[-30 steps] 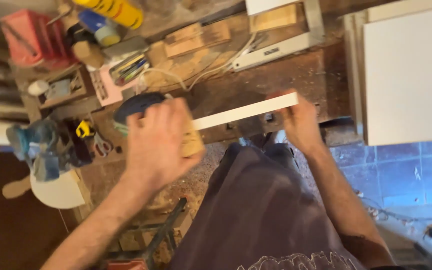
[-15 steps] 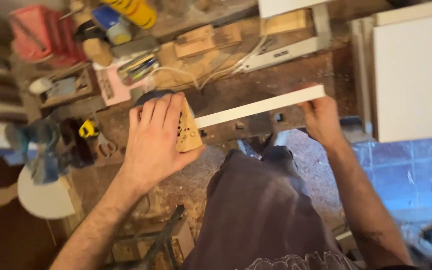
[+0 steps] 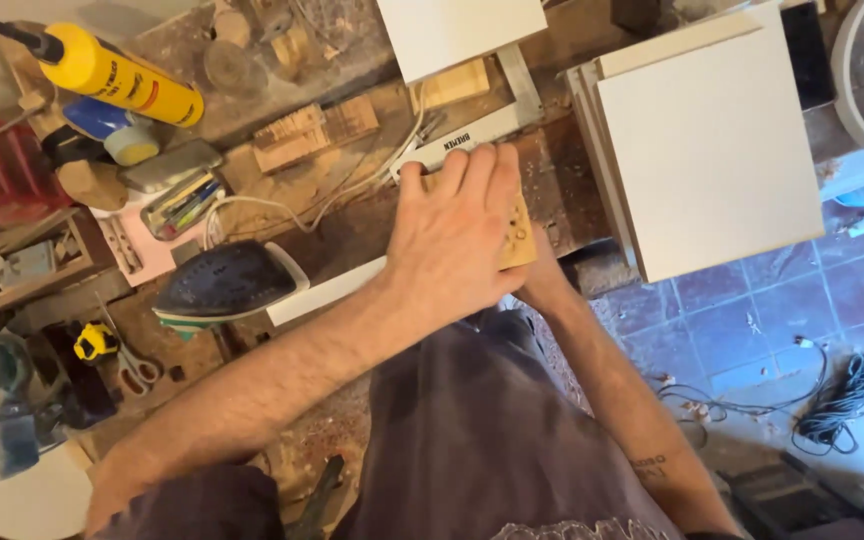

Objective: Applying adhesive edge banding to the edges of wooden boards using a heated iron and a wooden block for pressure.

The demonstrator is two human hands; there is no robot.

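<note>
My left hand (image 3: 457, 225) lies flat with fingers spread on a tan wooden block (image 3: 520, 238), pressing it onto the right end of a long white strip (image 3: 332, 290) that lies on edge along the workbench front. My left forearm crosses the strip from the lower left. My right forearm (image 3: 607, 400) reaches up under the block. Only its wrist (image 3: 544, 285) shows; the right hand is hidden beneath my left hand and the block.
A dark-soled clothes iron (image 3: 224, 285) rests on the bench left of the strip. Behind are a yellow glue bottle (image 3: 112, 75), wood offcuts (image 3: 312, 130), a metal square (image 3: 472, 140) and a white cable. White panels (image 3: 712, 140) stand stacked at right. Scissors (image 3: 130, 362) lie at left.
My left hand has slid the block rightwards along the strip to its right end, covering my right hand. The iron is now uncovered.
</note>
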